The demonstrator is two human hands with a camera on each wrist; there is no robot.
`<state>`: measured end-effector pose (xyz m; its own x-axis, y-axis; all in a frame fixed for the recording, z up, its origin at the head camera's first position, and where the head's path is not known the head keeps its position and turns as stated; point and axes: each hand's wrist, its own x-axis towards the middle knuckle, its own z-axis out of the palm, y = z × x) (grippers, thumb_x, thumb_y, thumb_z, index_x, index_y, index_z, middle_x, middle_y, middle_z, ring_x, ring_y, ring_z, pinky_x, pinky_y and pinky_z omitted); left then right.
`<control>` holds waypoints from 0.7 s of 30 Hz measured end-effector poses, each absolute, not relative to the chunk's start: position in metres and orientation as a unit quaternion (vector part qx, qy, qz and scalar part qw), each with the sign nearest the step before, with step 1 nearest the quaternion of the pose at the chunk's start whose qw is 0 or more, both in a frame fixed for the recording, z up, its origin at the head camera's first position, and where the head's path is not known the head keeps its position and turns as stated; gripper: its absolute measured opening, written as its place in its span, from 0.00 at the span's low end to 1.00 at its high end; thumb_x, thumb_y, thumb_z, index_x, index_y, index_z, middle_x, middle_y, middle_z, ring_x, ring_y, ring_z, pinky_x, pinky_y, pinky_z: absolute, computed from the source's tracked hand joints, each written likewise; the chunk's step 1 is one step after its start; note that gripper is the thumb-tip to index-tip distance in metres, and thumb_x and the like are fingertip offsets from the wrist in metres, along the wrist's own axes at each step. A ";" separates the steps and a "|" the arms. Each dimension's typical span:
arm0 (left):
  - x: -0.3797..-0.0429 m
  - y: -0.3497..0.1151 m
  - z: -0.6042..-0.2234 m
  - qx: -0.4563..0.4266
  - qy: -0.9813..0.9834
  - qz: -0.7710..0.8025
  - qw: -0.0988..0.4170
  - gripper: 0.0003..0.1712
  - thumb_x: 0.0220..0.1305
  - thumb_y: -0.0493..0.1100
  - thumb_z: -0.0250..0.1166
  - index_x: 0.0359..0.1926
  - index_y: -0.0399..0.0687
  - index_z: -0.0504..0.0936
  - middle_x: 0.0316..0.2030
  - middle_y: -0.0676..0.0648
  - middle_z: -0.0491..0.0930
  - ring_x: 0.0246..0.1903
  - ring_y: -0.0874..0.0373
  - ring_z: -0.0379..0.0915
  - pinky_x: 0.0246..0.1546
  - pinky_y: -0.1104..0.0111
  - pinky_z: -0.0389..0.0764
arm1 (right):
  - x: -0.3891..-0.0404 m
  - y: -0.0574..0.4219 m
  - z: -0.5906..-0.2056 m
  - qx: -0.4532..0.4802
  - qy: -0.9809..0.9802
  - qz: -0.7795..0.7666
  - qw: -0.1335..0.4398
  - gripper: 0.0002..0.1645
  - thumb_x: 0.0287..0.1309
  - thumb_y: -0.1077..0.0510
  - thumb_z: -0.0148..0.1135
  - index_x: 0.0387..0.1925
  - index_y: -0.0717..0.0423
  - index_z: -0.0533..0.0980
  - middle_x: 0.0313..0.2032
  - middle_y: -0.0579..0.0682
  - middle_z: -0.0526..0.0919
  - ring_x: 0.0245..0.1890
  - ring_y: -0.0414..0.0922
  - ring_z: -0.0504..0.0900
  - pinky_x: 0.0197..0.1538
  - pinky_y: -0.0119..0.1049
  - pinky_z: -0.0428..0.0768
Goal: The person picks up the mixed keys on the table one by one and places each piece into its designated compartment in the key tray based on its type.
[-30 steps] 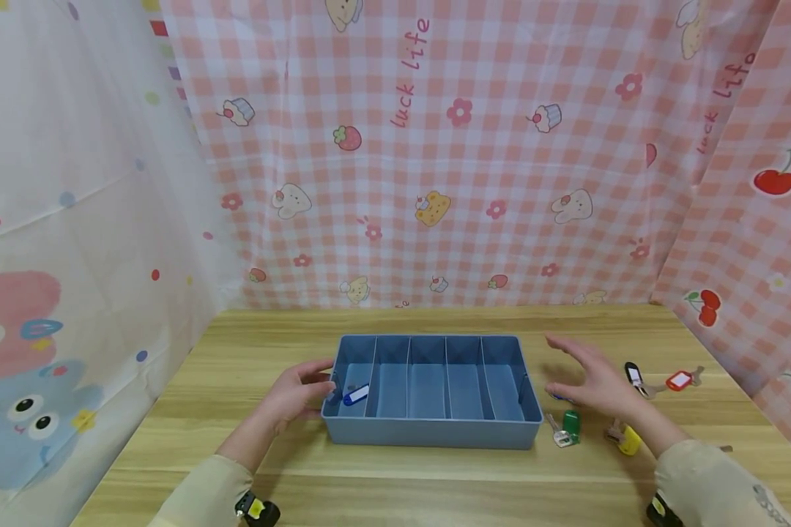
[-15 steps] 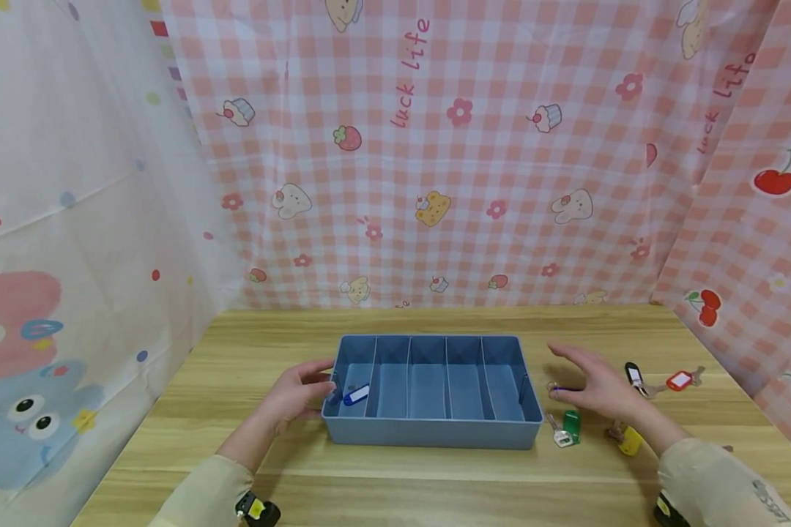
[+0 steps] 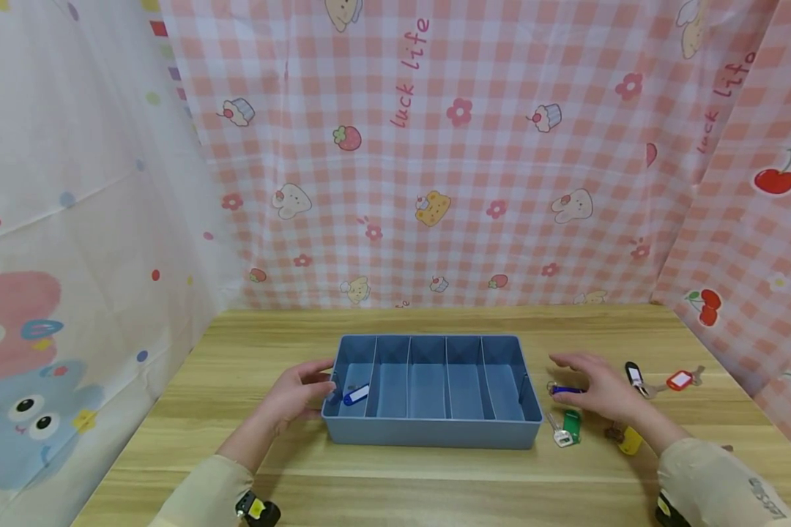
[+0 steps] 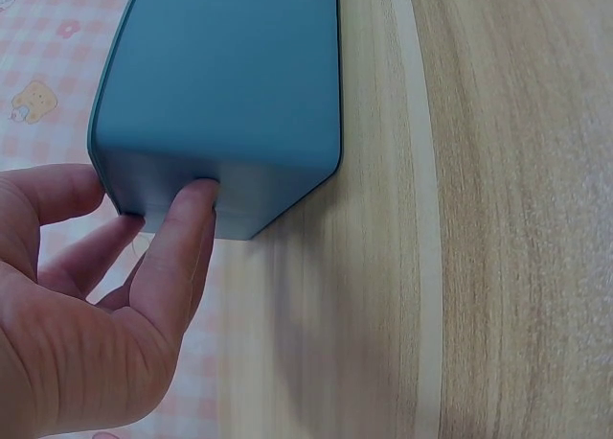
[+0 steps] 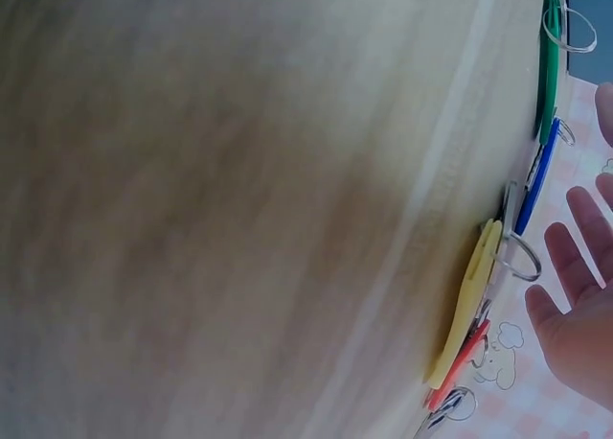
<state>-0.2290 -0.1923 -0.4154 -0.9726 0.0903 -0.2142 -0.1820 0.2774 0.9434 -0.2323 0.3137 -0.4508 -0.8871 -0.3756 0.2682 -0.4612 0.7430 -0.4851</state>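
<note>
A blue-grey tray [image 3: 431, 433] with several dividers stands on the table, a blue key tag [image 3: 356, 395] lying in its leftmost compartment. My left hand [image 3: 296, 395] holds the tray's left end, one digit at the rim; in the left wrist view, other fingers [image 4: 182, 238] press the outer end wall. Right of the tray, my right hand [image 3: 600, 391] is over a second blue key tag [image 3: 568, 389] with a metal ring. Its fingers are spread apart from the thumb, gripping nothing. In the right wrist view this blue tag [image 5: 538, 175] lies by the table edge line, apart from the fingers.
Near my right hand lie a green key tag [image 3: 571, 424] with a key and a yellow key tag [image 3: 629, 440]. Farther right are black [image 3: 633, 374] and red [image 3: 680, 380] key tags with keys. A checked pink cloth [image 3: 474, 168] hangs behind the table.
My right index finger has come lower and the right hand has shifted slightly right, so more of the blue tag shows. The left hand and the tray have stayed put.
</note>
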 end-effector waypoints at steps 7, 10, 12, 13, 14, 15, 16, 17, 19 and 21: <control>-0.229 -0.193 -0.416 -0.031 0.788 0.605 0.115 0.29 0.67 0.32 0.60 0.68 0.37 0.70 0.58 0.32 0.71 0.54 0.39 0.72 0.42 0.48 0.83 | -0.235 0.315 -0.453 0.212 -0.933 0.285 0.059 0.35 0.52 0.51 0.75 0.58 0.65 0.76 0.53 0.61 0.79 0.51 0.61 0.78 0.53 0.61 0.76; -0.229 -0.192 -0.415 -0.032 0.785 0.608 0.116 0.28 0.67 0.31 0.60 0.68 0.37 0.70 0.59 0.31 0.70 0.55 0.38 0.72 0.43 0.47 0.83 | -0.236 0.316 -0.455 0.209 -0.933 0.290 0.054 0.33 0.53 0.52 0.75 0.57 0.64 0.77 0.51 0.58 0.80 0.50 0.59 0.78 0.52 0.59 0.77; -0.228 -0.192 -0.415 -0.032 0.784 0.609 0.117 0.28 0.67 0.31 0.60 0.68 0.36 0.70 0.59 0.31 0.70 0.55 0.38 0.71 0.43 0.47 0.83 | -0.237 0.316 -0.456 0.209 -0.933 0.287 0.055 0.30 0.53 0.53 0.75 0.55 0.63 0.79 0.50 0.56 0.81 0.49 0.57 0.79 0.52 0.57 0.77; -0.228 -0.192 -0.415 -0.033 0.783 0.610 0.117 0.28 0.67 0.31 0.60 0.68 0.36 0.70 0.59 0.31 0.70 0.55 0.38 0.72 0.43 0.47 0.83 | -0.237 0.316 -0.457 0.209 -0.934 0.284 0.056 0.29 0.53 0.53 0.75 0.54 0.63 0.79 0.49 0.56 0.81 0.49 0.57 0.79 0.52 0.57 0.78; -0.228 -0.192 -0.415 -0.034 0.783 0.610 0.117 0.28 0.67 0.31 0.60 0.68 0.36 0.70 0.59 0.31 0.70 0.55 0.38 0.72 0.43 0.47 0.83 | -0.238 0.317 -0.458 0.210 -0.934 0.282 0.058 0.28 0.53 0.54 0.75 0.54 0.63 0.79 0.49 0.55 0.82 0.48 0.56 0.80 0.51 0.56 0.78; -0.228 -0.192 -0.415 -0.034 0.783 0.610 0.117 0.28 0.67 0.31 0.60 0.68 0.36 0.70 0.59 0.31 0.70 0.55 0.38 0.72 0.43 0.47 0.83 | -0.238 0.317 -0.459 0.211 -0.935 0.279 0.059 0.27 0.53 0.55 0.75 0.53 0.62 0.80 0.48 0.55 0.82 0.48 0.56 0.80 0.51 0.55 0.78; -0.228 -0.192 -0.415 -0.034 0.784 0.609 0.117 0.28 0.67 0.31 0.60 0.68 0.36 0.70 0.59 0.31 0.70 0.55 0.38 0.72 0.43 0.47 0.83 | -0.239 0.317 -0.459 0.210 -0.936 0.277 0.059 0.26 0.53 0.55 0.75 0.53 0.62 0.80 0.48 0.55 0.82 0.48 0.55 0.80 0.51 0.54 0.78; -0.228 -0.192 -0.415 -0.035 0.784 0.609 0.116 0.28 0.67 0.31 0.60 0.68 0.36 0.70 0.59 0.31 0.70 0.55 0.38 0.72 0.43 0.47 0.83 | -0.239 0.317 -0.460 0.210 -0.936 0.275 0.060 0.26 0.53 0.55 0.75 0.52 0.62 0.80 0.48 0.54 0.83 0.48 0.55 0.80 0.51 0.53 0.78; -0.228 -0.192 -0.415 -0.036 0.784 0.608 0.116 0.28 0.67 0.31 0.60 0.68 0.37 0.70 0.59 0.31 0.70 0.54 0.39 0.72 0.43 0.47 0.83 | -0.240 0.316 -0.461 0.206 -0.937 0.275 0.058 0.24 0.54 0.56 0.74 0.51 0.61 0.81 0.47 0.54 0.83 0.47 0.54 0.80 0.50 0.52 0.79; -0.228 -0.192 -0.415 -0.036 0.785 0.607 0.115 0.28 0.67 0.31 0.60 0.68 0.37 0.70 0.59 0.31 0.70 0.54 0.39 0.72 0.43 0.47 0.83 | -0.240 0.316 -0.461 0.201 -0.938 0.277 0.056 0.23 0.54 0.57 0.74 0.51 0.61 0.81 0.46 0.53 0.83 0.46 0.53 0.81 0.49 0.50 0.79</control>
